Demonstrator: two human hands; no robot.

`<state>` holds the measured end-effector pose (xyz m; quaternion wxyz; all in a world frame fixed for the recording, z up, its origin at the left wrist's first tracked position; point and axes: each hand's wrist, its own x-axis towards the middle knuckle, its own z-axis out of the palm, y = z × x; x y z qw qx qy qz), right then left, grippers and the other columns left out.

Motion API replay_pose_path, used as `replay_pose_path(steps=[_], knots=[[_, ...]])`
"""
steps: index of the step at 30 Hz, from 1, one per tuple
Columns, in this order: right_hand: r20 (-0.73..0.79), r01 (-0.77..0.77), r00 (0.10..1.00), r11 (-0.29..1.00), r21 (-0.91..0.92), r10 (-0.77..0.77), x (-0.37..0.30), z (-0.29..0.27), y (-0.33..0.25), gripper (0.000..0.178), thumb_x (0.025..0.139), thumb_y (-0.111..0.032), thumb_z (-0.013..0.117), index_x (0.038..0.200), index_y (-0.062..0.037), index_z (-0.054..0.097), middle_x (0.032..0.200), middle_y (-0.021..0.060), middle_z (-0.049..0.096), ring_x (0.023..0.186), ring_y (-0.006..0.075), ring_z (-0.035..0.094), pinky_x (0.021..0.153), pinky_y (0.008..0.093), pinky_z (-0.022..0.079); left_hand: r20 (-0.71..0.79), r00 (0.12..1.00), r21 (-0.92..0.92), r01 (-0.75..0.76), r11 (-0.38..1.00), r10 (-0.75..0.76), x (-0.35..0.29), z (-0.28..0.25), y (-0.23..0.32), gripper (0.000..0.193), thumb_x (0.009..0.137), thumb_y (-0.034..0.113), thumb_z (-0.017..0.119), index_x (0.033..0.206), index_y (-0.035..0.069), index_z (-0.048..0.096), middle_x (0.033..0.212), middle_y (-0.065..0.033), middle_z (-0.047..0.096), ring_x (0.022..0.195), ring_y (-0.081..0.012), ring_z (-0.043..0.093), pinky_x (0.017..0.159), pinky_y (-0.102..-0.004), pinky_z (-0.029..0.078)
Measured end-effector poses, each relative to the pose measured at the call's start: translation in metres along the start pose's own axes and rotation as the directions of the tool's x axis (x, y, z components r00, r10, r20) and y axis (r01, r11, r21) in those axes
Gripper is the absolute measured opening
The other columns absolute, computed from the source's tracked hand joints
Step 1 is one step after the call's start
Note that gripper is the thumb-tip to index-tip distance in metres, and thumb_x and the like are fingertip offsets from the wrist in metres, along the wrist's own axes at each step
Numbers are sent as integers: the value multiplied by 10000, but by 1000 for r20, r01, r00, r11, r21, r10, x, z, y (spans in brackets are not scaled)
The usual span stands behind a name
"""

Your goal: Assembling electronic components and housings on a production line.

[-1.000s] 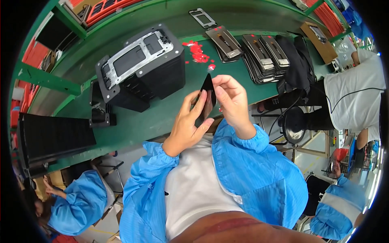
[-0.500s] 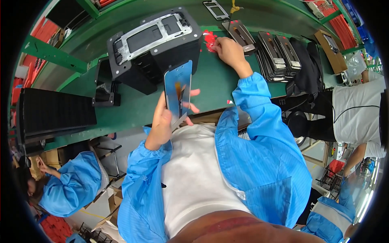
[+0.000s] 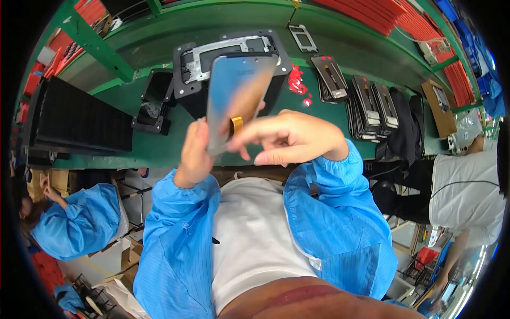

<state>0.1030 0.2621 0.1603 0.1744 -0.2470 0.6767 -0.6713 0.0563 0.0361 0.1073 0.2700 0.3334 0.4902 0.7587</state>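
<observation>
In my left hand (image 3: 195, 154) is a phone screen panel (image 3: 226, 87) with a glossy bluish face, held upright by its edges. An orange flex cable (image 3: 236, 124) sticks out near the panel's lower end. My right hand (image 3: 300, 137) is beside that end, its forefinger at or very near the cable; whether it touches is hard to tell. Its thumb stands apart from the other bent fingers, and I see nothing held there. Behind the panel, a black block fixture (image 3: 272, 95) carries a silver metal phone frame (image 3: 196, 59). Red stickers (image 3: 296, 80) lie right of the fixture.
Phone parts (image 3: 330, 80) with red tabs and more stacks (image 3: 364, 109) stand at the right, beside a black bag (image 3: 402, 125). A black stack (image 3: 79, 119) and a dark phone-shaped fixture (image 3: 154, 101) occupy the left. Co-workers sit or stand on both sides.
My right hand has left the red stickers and come down to the panel's lower end. The panel is now raised and tilted, and the view has shifted so the bench sits lower.
</observation>
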Motion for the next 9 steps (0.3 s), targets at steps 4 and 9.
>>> replay_pose_path(steps=[4, 9], knots=[[422, 93, 883, 803, -589, 207, 17, -31, -52, 421, 943, -126, 679, 1341, -18, 595, 720, 50, 685, 559, 105, 599, 544, 237, 454, 17, 982, 124, -191, 974, 190, 4, -10, 54, 885, 999, 706, 268, 1581, 39, 259, 1453, -280, 489, 1076, -311, 655, 729, -390, 587], [-298, 168, 913, 921, -351, -279, 9, -59, -55, 464, 907, -315, 752, 1337, -175, 645, 749, 44, 731, 621, 229, 696, 642, 245, 530, -137, 925, 775, -122, 620, 354, 45, -35, 94, 867, 875, 667, 649, 1511, 109, 463, 1415, -176, 580, 950, -205, 638, 816, -327, 539]])
